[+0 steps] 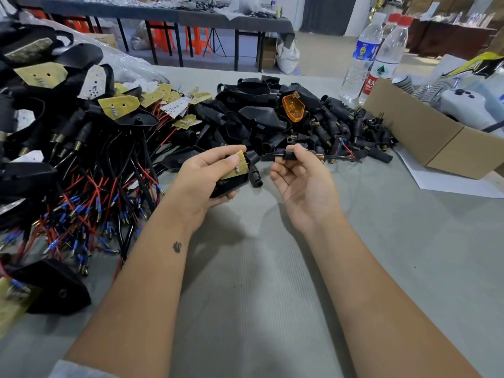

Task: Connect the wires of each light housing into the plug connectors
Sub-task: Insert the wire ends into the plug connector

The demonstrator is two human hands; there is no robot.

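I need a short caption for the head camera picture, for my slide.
Left hand holds a light housing; right hand pinches its black cable, above a grey table.

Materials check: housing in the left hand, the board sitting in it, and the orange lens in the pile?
Housing: likely moulded black plastic, slight sheen on its edge. Board: tan, matte, flat, looks like a phenolic or paper-based circuit board. Orange lens: translucent amber plastic, glossy, with bright highlights.
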